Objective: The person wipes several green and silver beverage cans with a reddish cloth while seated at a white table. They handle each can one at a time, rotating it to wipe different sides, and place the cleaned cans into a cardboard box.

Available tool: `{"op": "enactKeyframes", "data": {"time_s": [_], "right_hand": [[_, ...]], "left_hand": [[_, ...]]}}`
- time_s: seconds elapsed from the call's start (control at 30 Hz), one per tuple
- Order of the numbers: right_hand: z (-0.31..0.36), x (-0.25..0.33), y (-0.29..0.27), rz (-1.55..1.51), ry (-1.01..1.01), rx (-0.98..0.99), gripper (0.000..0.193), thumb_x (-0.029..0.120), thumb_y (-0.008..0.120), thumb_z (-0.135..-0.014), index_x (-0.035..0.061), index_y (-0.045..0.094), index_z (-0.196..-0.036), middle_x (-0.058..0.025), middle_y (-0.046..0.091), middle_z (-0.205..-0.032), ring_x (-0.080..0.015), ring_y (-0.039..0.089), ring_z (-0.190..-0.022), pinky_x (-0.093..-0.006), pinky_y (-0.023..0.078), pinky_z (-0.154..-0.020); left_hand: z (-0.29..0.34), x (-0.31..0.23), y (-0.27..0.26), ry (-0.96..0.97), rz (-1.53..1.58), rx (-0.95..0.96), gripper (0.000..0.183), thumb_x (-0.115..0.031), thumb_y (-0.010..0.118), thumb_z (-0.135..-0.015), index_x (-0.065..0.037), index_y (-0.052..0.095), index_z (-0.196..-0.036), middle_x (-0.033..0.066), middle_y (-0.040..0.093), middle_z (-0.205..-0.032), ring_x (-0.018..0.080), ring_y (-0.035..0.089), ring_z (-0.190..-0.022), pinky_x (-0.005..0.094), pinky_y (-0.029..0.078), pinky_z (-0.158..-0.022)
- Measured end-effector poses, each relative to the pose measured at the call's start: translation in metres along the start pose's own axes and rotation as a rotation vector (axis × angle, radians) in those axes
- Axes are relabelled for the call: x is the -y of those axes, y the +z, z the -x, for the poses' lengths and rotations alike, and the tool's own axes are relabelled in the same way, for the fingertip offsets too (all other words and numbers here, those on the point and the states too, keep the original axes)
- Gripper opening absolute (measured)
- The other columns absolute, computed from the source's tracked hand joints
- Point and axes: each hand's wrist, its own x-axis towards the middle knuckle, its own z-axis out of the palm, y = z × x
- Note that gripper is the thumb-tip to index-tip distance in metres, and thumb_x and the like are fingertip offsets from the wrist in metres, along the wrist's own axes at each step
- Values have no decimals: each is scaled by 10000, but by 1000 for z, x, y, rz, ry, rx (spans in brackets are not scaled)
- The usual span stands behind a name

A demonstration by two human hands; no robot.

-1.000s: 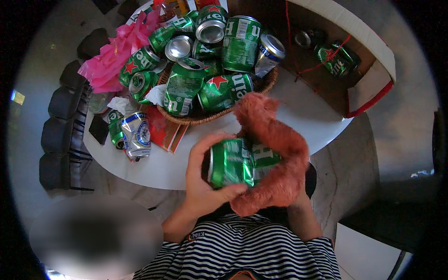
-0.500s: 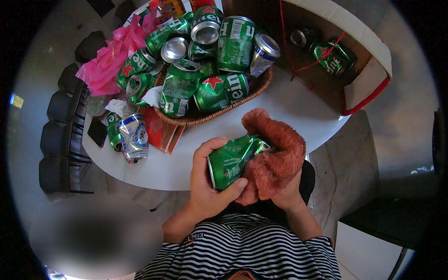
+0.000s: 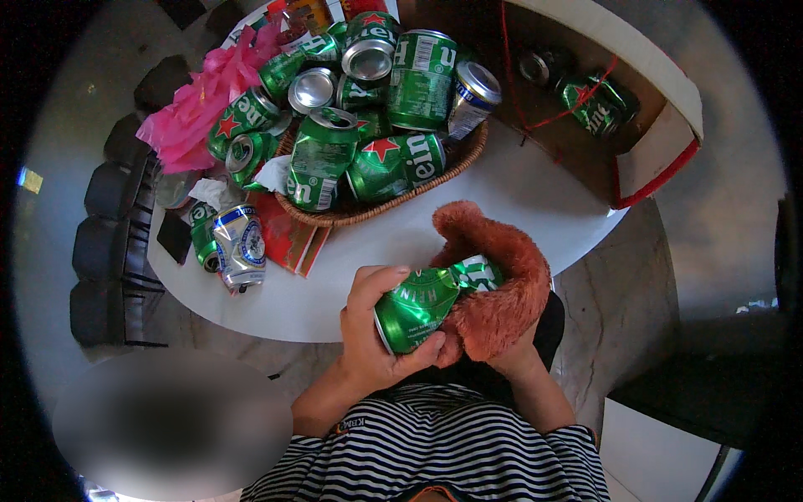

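My left hand (image 3: 365, 330) is wrapped round a dented green beer can (image 3: 416, 308), its thumb below and its fingers over the top side. The can lies tilted in front of me, its flat end facing left and its crumpled part toward the cloth. A fuzzy reddish-brown cloth (image 3: 514, 289) is bunched against the can's right end. Under that cloth is my right hand (image 3: 516, 355), closed on it, most of its fingers hidden. Beyond my hands, a wicker basket (image 3: 393, 205) is heaped with several green cans (image 3: 324, 155).
On the white table (image 3: 309, 314) a crushed silver-blue can (image 3: 240, 243), a red packet (image 3: 288, 234) and a black phone (image 3: 175, 237) lie left of the basket. A pink plastic bag (image 3: 192, 117) sits behind them. At right, an open cardboard box (image 3: 657, 159) holds cans and a red cord.
The can has turned in my left hand and sits slightly lower and more level. The cloth has shifted, so more of the can's crumpled end shows.
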Motion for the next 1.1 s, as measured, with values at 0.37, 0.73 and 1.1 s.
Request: {"op": "enactKeyframes", "data": {"time_s": [0.37, 0.73, 1.1], "right_hand": [[-1, -13, -3, -356, 121, 42, 651, 204, 674, -765, -24, 374, -1296, -145, 460, -1281, -226, 494, -1114, -356, 374, -978], [24, 0, -15, -60, 222, -44, 718, 203, 741, -707, -46, 399, -1286, -157, 509, -1231, -237, 525, -1112, -367, 393, -963], [24, -5, -8, 98, 48, 22, 619, 165, 688, -764, -10, 407, -1286, -147, 503, -1232, -252, 499, -1134, -375, 383, -968]], "left_hand": [[-13, 12, -10, 325, -249, 147, 657, -197, 832, -561, -39, 525, -1121, 168, 467, -1183, 324, 509, -1071, 403, 444, -885], [-3, -10, -12, -587, 477, 160, 794, -136, 747, -677, -18, 293, -1318, 142, 405, -1230, 241, 412, -1178, 339, 342, -995], [-5, -7, -9, -532, 271, 91, 539, -61, 618, -739, -6, 376, -1217, 148, 443, -1143, 221, 476, -1040, 321, 382, -921]]}}
